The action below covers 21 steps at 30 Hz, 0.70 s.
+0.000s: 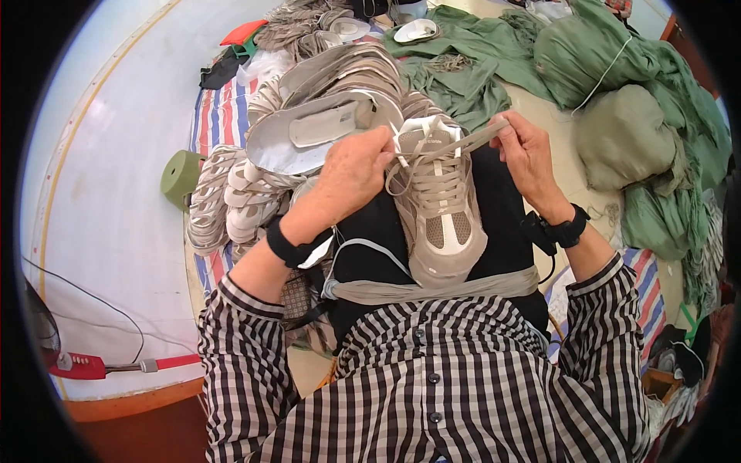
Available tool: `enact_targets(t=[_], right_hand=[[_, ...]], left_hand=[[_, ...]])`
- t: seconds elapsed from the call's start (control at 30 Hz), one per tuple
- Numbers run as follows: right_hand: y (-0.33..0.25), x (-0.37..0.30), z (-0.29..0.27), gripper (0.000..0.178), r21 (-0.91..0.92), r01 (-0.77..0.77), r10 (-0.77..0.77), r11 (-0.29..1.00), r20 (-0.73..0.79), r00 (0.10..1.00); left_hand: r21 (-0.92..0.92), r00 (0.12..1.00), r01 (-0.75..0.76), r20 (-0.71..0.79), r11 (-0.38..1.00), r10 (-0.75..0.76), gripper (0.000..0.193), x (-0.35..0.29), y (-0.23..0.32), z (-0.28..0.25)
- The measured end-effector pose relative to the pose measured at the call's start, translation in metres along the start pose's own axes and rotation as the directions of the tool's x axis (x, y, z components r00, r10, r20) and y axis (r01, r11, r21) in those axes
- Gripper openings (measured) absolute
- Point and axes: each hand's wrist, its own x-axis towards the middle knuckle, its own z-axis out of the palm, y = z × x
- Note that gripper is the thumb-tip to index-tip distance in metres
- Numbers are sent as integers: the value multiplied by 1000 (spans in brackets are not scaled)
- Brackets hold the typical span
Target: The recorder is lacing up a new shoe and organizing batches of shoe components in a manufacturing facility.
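Observation:
A beige and brown sneaker upper [446, 220] lies on my lap, its toe toward me and its tongue pointing away. Grey-beige shoelace [485, 137] is threaded through its eyelets, and loose lengths spread to both sides near the top. At the upper right, my right hand [531, 160] pinches one length and holds it out from the shoe. My left hand [356, 171] is closed beside the collar on the left, with lace at its fingertips; its fingers are partly hidden. Both wrists wear black bands.
Stacked shoe uppers [340, 73] lie on a striped sheet [218, 116] ahead and left. Bundled laced uppers [212, 204] sit near a green thread cone [181, 176]. Green cloth bundles [625, 127] fill the right. A grey strap [463, 289] crosses my lap.

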Motion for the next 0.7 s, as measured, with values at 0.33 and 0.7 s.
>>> enact_targets(t=[0.33,0.7], right_hand=[[14,-22,21,16,-315,192,-106,929,270,957],[7,-9,-6,13,-288,273,-93,918,512,854]], left_hand=[[-41,939,313,164,949,-302,3,-54,-10,-92],[222,987,-35,-145,974,69,19,-58,3,-36]])
